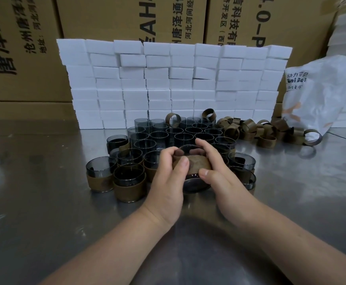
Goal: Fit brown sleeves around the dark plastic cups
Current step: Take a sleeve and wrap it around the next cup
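Both hands hold one dark plastic cup point(194, 183), tilted with its base toward me, above the steel table. A brown sleeve point(196, 163) sits around its middle. My left hand point(169, 173) grips the cup and sleeve from the left, fingers curled over the top. My right hand point(217, 171) grips them from the right, thumb on the sleeve's lower edge. Behind them stand several bare dark cups point(183, 133). Sleeved cups point(128, 183) stand at the left and right of my hands. A heap of loose brown sleeves point(256, 130) lies at the back right.
A wall of stacked white foam blocks point(174, 83) runs behind the cups, with cardboard cartons point(24, 48) behind it. A white plastic bag point(322, 93) lies at the right. The steel table point(44, 202) stretches left and toward me.
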